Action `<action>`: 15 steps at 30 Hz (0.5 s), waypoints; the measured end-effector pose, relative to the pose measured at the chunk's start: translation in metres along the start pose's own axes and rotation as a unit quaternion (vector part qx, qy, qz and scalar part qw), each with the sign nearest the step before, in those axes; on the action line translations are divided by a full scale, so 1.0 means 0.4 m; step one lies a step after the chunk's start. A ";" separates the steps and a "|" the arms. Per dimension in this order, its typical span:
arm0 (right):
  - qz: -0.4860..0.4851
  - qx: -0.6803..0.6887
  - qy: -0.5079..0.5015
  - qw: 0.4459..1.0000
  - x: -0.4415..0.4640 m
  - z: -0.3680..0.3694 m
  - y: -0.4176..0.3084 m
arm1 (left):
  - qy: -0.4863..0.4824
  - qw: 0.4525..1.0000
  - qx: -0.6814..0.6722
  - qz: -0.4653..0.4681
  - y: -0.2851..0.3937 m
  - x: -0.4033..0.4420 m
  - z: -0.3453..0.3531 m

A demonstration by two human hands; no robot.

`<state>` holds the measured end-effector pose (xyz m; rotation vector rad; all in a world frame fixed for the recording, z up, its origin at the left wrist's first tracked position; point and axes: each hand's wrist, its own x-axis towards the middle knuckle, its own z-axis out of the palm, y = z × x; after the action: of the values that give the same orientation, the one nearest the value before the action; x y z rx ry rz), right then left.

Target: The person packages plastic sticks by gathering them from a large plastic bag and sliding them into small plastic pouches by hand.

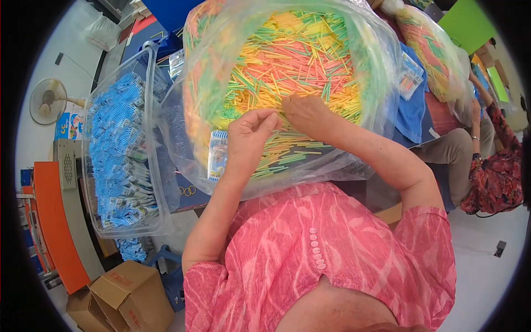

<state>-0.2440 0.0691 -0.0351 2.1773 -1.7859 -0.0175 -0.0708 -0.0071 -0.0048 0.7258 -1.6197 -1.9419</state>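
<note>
A large clear plastic bag (381, 72) lies open in front of me, full of short thin sticks (293, 61) in pink, yellow, orange and green. My left hand (250, 135) is over the near part of the sticks, thumb and fingertips pinched together. Just to its right, my right hand (312, 115) reaches down at the sticks with its fingers curled and closed. The fingertips of both hands are close together. Whatever they pinch is too small or hidden to make out. A small blue and white printed packet (217, 155) lies beside my left wrist.
At left, a clear plastic bin (157, 182) holds many blue printed packets (119, 149). Another bag of coloured sticks (426, 50) lies at the upper right, near a seated person (495, 177). A blue cloth (409, 116) and cardboard boxes (133, 293) are also around.
</note>
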 end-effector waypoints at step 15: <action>0.152 0.414 -0.120 0.890 -0.004 -0.118 0.061 | -0.039 0.920 -0.334 -0.201 -0.041 0.101 0.156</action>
<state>-0.2575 0.0779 0.0156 2.4403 -2.6065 0.6994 -0.1435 0.0127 -0.0151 0.7246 -0.7606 -2.6281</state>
